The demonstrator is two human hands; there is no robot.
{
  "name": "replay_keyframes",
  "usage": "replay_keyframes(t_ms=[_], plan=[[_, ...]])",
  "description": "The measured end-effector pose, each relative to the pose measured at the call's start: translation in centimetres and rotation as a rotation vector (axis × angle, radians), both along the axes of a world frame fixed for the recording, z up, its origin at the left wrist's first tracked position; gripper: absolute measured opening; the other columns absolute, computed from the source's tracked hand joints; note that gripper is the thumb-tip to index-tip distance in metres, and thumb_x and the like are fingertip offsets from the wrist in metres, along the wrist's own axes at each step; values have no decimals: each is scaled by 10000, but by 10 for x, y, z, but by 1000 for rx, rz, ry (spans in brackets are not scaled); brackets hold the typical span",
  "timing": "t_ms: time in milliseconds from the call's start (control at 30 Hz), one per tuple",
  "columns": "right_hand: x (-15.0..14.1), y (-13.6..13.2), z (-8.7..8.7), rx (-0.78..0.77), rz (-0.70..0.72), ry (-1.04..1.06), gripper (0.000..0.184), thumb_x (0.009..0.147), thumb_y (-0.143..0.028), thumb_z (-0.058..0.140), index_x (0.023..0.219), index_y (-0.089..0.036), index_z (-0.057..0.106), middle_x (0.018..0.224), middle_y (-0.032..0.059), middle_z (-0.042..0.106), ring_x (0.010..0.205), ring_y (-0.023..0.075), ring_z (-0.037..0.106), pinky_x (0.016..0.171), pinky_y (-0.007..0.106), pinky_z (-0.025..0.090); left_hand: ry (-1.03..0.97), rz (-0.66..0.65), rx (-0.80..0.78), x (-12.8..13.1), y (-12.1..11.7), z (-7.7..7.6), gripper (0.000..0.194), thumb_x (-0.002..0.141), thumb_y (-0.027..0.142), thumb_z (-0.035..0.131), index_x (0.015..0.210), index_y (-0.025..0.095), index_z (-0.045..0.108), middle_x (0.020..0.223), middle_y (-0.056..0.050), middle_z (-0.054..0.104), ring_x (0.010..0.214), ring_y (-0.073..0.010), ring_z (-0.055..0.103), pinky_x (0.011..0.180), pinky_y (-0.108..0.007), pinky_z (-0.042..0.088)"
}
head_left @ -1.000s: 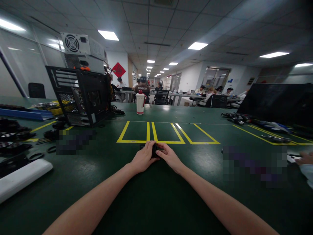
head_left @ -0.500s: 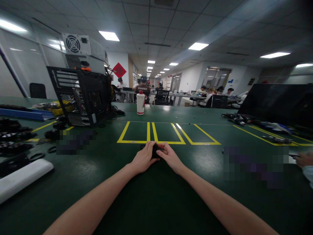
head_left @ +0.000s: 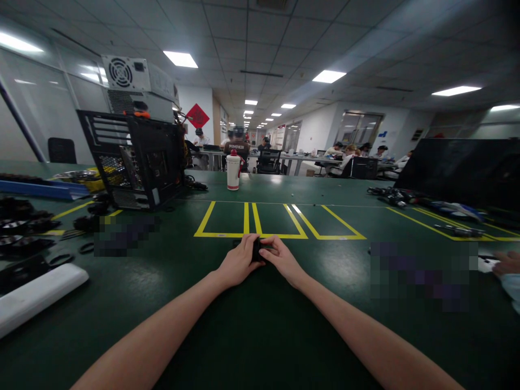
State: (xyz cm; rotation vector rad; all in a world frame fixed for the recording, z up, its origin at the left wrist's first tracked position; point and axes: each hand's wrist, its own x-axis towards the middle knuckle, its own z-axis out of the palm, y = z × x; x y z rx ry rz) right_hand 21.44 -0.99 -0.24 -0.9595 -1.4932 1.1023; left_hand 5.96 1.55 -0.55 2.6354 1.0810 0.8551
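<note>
A small black object (head_left: 256,250) is between my two hands, just in front of the yellow tape line at mid-table. Its kind cannot be made out, as fingers cover most of it. My left hand (head_left: 239,264) is closed around its left side, fingers over the top and thumb low at the front. From the right, my right hand (head_left: 283,262) pinches at its edge with the thumb and bent fingers. Both forearms reach in low over the green table (head_left: 252,336).
Yellow tape frames (head_left: 270,236) lie beyond my hands, with a white bottle (head_left: 233,172) behind. A black computer case (head_left: 134,162) topped by power supplies (head_left: 127,73) stands left, near a long white object (head_left: 40,295). Another person's hand (head_left: 507,264) is at far right.
My hands and the black object stay almost still at the same spot. At the far right, the other person's hand shifts slightly around a white item.
</note>
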Motion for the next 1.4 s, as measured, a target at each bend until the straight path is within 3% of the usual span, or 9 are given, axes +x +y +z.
replay_keyframes(t_ms=[200,467,800,1067,1400], plan=[[2,3,-1,-53,12,-35,319,712,-275,542,1018,-215,478,1068,39,509,976,176,503,854,361,401,-1,-4,-13,0,0,1,589,732,318,536,1188,240,172,1207,-68,317,1031,-217,459,765,-354,463],[0,1,-1,-15,19,25,237,693,-272,566,908,-220,479,981,14,527,931,162,525,809,323,427,1,-4,11,0,1,-2,595,731,319,539,1190,240,169,1213,-70,310,1038,-212,450,768,-347,462],[1,-2,5,-43,53,-9,310,702,-269,553,996,-207,481,1050,35,509,972,175,508,858,357,406,5,-3,-26,0,-2,2,580,734,306,533,1187,239,178,1213,-69,314,1036,-220,458,762,-352,466],[-1,-2,3,-30,8,5,210,713,-260,538,914,-219,492,991,9,529,976,165,510,837,337,418,5,-12,-20,-1,-1,1,588,737,306,532,1190,250,161,1230,-65,299,1047,-213,453,778,-362,459],[1,3,-3,-48,49,43,339,676,-253,579,996,-209,478,1063,43,515,1012,182,490,867,371,394,1,-11,11,0,0,0,584,734,306,538,1188,230,177,1202,-75,322,1032,-222,462,759,-355,471]])
